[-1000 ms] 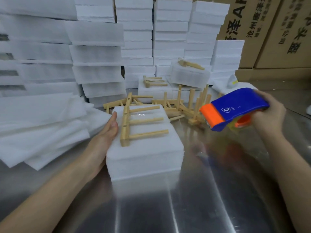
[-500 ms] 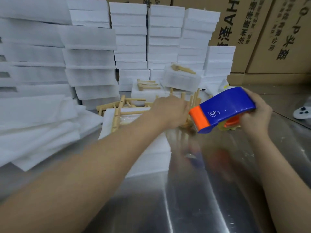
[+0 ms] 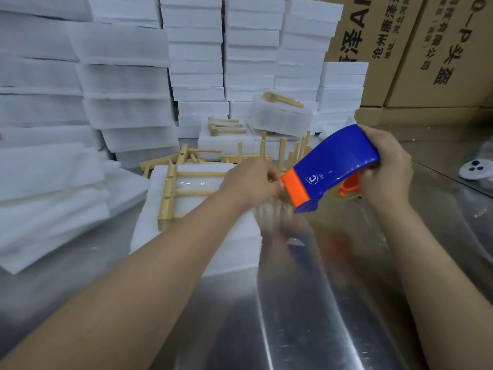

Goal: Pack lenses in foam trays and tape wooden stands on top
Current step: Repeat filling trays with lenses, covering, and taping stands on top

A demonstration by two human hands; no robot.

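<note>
- Foam tray (image 3: 234, 249): white block on metal table (image 3: 293, 316).
- Wooden stand (image 3: 184, 188): lies flat on top of the foam tray, with a glint of clear film across its rungs.
- Tape dispenser (image 3: 333, 164): blue with an orange mouth, held in the air just right of the foam tray.
- Right hand (image 3: 384, 169): right of the foam tray, fingers wrapped round the dispenser's rear.
- Left hand (image 3: 250, 180): above the foam tray's right edge, fingers bunched at the orange mouth. Whether they hold anything cannot be told.
- Loose stands (image 3: 266, 153): heaped just behind the foam tray.
</note>
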